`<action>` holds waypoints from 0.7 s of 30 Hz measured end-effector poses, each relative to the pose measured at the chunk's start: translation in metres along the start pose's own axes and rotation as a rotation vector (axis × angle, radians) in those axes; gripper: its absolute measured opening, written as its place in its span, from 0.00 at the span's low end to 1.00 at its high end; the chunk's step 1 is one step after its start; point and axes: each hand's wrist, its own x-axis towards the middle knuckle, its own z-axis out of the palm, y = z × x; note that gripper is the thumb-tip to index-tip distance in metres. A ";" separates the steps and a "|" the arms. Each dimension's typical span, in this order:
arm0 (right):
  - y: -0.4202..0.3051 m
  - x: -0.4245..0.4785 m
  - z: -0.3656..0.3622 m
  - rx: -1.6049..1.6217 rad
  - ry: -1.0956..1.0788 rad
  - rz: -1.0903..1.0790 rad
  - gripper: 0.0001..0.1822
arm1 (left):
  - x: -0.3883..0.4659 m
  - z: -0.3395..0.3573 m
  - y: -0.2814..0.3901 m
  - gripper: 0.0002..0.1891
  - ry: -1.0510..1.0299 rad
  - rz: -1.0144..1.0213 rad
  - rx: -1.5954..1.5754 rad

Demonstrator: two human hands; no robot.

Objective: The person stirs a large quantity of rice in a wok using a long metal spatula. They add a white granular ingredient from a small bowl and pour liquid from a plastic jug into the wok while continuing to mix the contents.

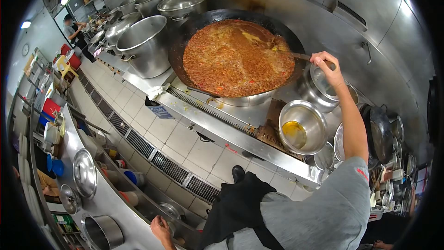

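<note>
A large black wok (298, 41) sits on the steel range, filled with a thick reddish-brown sauce (236, 59) that has a darker, yellow-streaked patch at the upper right. My right hand (326, 63) grips the wooden handle (301, 56) of a utensil at the wok's right rim; its far end is hidden in the sauce. Below that arm stands a steel bowl (317, 121) with yellow oil in its bottom. My left hand (161, 229) is low in the picture, by the edge of the steel counter behind, its fingers curled near a round container; whether it holds this is unclear.
Left of the wok stand a tall steel pot (147, 55) and a lidded pot (182, 3). A white cloth (156, 92) lies at the range's edge. Lids and an empty pot (104, 231) rest on the counter (121, 211). A floor drain (166, 163) runs between. Another person (74, 33) stands far left.
</note>
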 end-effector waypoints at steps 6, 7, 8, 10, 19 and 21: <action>-0.067 -0.035 -0.015 0.103 0.058 0.084 0.19 | 0.001 -0.002 0.003 0.08 0.032 0.003 -0.048; -0.075 -0.042 -0.014 0.162 0.076 0.105 0.19 | 0.002 -0.004 0.004 0.08 0.029 -0.001 -0.045; -0.084 -0.047 -0.012 0.223 0.098 0.107 0.19 | 0.002 -0.005 0.006 0.08 0.027 -0.006 -0.041; -0.100 -0.058 -0.007 0.347 0.146 0.116 0.20 | 0.002 -0.006 0.005 0.08 0.036 -0.002 -0.047; -0.108 -0.072 0.046 0.702 0.462 0.262 0.21 | 0.000 -0.005 0.000 0.06 0.003 -0.041 -0.052; -0.099 -0.074 0.062 0.761 0.504 0.278 0.20 | 0.000 -0.004 0.001 0.06 0.008 -0.041 -0.052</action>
